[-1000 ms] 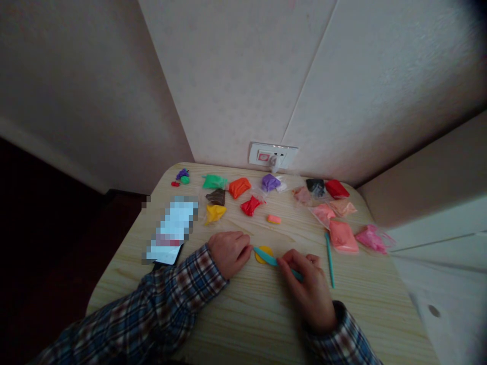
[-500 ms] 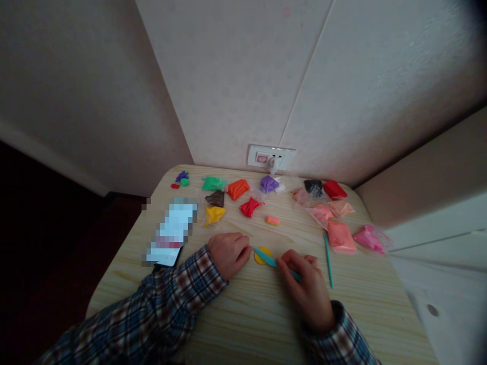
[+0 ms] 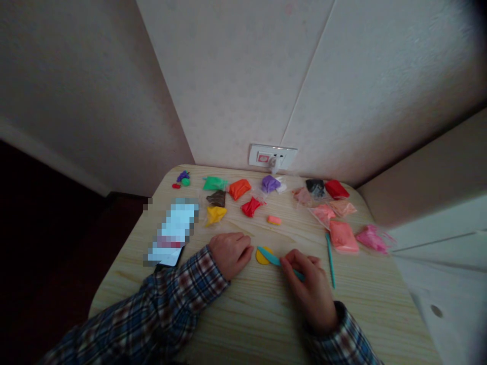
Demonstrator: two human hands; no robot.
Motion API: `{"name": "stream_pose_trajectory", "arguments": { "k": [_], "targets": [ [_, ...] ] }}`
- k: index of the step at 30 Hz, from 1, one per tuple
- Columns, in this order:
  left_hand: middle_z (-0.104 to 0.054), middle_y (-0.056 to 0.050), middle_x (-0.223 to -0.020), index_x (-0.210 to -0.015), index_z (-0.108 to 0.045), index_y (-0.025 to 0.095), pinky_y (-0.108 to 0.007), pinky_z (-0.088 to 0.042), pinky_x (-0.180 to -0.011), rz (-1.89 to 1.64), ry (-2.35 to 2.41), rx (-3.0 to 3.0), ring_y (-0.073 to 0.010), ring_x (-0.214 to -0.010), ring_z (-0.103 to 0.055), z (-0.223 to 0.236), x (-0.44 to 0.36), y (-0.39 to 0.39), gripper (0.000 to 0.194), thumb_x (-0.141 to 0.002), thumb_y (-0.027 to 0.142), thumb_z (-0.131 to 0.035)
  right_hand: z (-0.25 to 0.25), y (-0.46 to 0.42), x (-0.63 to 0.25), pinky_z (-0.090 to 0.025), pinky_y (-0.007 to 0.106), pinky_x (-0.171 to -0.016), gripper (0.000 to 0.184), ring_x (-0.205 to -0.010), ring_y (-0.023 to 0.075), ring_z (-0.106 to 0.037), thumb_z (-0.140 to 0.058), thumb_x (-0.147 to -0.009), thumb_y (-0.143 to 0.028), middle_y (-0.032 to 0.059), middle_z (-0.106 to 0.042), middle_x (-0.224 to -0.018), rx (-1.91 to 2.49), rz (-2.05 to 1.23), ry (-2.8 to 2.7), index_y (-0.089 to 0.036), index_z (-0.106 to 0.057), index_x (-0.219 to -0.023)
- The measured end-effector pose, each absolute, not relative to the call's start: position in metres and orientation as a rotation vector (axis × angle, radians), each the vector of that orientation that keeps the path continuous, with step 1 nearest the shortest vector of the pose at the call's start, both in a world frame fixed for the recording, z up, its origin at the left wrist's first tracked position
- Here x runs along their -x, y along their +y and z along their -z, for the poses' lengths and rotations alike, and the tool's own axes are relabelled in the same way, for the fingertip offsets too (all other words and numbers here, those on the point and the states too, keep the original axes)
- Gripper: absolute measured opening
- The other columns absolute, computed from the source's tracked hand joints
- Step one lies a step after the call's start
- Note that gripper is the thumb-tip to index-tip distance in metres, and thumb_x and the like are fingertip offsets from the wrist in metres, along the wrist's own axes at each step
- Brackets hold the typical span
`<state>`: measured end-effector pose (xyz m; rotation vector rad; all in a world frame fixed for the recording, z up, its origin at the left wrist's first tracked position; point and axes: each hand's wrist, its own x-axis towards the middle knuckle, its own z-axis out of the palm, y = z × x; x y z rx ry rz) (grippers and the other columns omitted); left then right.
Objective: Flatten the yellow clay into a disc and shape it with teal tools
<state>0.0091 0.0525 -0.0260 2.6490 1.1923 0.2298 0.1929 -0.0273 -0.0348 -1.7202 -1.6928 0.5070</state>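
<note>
A flat yellow clay disc (image 3: 262, 257) lies on the pale wooden table (image 3: 258, 314). My right hand (image 3: 310, 289) is closed around a teal plastic clay tool (image 3: 272, 257), whose blade rests across the disc. My left hand (image 3: 230, 252) sits curled on the table just left of the disc, fingertips close to its edge; nothing shows in it. Both arms wear plaid sleeves.
Several small bags of coloured clay lie along the back of the table, among them green (image 3: 214, 183), orange (image 3: 239, 188), purple (image 3: 270, 183) and pink (image 3: 343, 236). A second teal tool (image 3: 330, 260) lies at right, a phone (image 3: 172, 233) at left. A wall socket (image 3: 272, 155) sits behind.
The teal tool's blade has shifted slightly to the right across the yellow disc, and my right hand has moved a little with it. My left hand stays put.
</note>
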Motion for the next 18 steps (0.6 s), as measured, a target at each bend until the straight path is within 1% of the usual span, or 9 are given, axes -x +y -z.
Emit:
{"name": "stream_pose_trajectory", "arguments": {
  "k": [9, 18],
  "targets": [
    [-0.059, -0.001, -0.069, -0.069, -0.053, 0.018, -0.027, -0.038, -0.055, -0.201, 1.200, -2.643, -0.0166, -0.064, -0.057, 0.0242, -0.0099, 0.0534, 0.019, -0.085, 0.026, -0.047, 0.0348, -0.0278, -0.1960, -0.032, 0.028, -0.063, 0.027, -0.053, 0.0112, -0.051, -0.045, -0.086, -0.034, -0.0052, -0.055, -0.054, 1.751, -0.489, -1.645, -0.021, -0.049, -0.063],
    [-0.058, 0.000, -0.068, -0.069, -0.052, 0.018, -0.026, -0.038, -0.055, -0.213, 1.186, -2.655, -0.0161, -0.063, -0.057, 0.0227, -0.0096, 0.0543, 0.018, -0.085, 0.025, -0.047, 0.0292, -0.0258, -0.1961, -0.034, 0.027, -0.063, 0.031, -0.054, 0.0127, -0.051, -0.045, -0.085, -0.040, -0.0035, -0.054, -0.052, 1.766, -0.653, -1.521, -0.021, -0.051, -0.060]
  ]
}}
